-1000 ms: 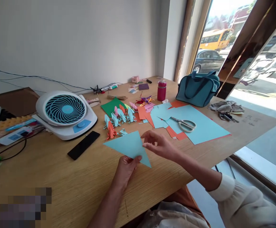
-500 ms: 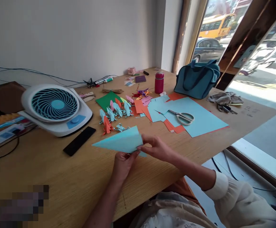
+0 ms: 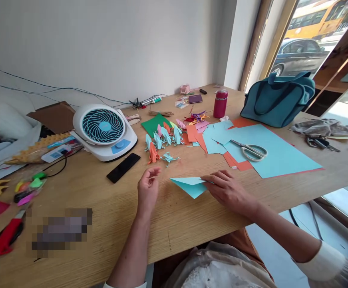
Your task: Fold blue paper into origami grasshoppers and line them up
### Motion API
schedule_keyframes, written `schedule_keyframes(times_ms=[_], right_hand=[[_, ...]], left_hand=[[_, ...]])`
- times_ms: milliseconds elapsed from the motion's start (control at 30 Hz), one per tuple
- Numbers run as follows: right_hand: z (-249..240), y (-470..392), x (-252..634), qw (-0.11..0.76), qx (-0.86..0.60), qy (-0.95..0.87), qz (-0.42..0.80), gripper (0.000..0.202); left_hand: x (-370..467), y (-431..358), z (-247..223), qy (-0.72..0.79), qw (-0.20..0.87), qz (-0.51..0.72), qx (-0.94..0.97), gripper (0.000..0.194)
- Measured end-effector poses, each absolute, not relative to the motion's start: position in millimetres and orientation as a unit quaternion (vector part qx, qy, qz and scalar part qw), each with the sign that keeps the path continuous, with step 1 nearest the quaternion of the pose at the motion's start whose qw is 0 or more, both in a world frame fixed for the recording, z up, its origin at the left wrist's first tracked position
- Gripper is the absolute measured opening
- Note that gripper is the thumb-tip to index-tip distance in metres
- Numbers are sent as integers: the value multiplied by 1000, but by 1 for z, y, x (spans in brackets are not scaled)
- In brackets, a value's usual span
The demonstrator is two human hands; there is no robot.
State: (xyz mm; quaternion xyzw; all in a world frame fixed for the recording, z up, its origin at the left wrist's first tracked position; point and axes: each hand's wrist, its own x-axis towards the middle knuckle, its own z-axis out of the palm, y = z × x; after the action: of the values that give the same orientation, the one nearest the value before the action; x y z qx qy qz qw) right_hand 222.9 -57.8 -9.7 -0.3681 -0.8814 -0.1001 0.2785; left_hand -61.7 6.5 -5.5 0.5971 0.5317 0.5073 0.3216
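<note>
A folded light blue paper [image 3: 190, 187] lies low over the wooden table in front of me, its pointed end to the left. My right hand [image 3: 229, 190] holds its right end, the fingers over the edge. To the left of the paper, my left hand [image 3: 149, 187] is raised with its fingers loosely curled and apart, touching nothing. Just beyond sit several small folded paper figures, among them an orange one [image 3: 153, 153] and a light blue one [image 3: 170, 159]. Scissors [image 3: 253, 152] rest on a large light blue sheet [image 3: 284, 154] at the right.
A white fan [image 3: 104, 130] and a black phone [image 3: 123, 168] stand and lie at the left. Red-handled cutters [image 3: 6, 238] are at the far left. Farther back are a pink bottle [image 3: 220, 104], a teal bag [image 3: 274, 100] and keys [image 3: 322, 143].
My left hand has let go of the paper and moved left. The paper is lower, its layers spread apart, with my right hand still on it. The view has turned left.
</note>
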Motion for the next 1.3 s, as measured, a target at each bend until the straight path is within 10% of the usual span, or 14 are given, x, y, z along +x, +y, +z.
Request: schedule_keyframes(times_ms=[300, 933, 1300], right_hand=[[-23, -78, 219, 167, -335, -927, 12, 42], [-32, -74, 237, 249, -464, -846, 86, 8], [-35, -78, 240, 266, -478, -834, 80, 9]], left_hand=[[-36, -42, 4, 307, 177, 187, 916, 54], [-23, -47, -1, 371, 186, 229, 881, 22], [1, -51, 29, 410, 87, -22, 908, 15]])
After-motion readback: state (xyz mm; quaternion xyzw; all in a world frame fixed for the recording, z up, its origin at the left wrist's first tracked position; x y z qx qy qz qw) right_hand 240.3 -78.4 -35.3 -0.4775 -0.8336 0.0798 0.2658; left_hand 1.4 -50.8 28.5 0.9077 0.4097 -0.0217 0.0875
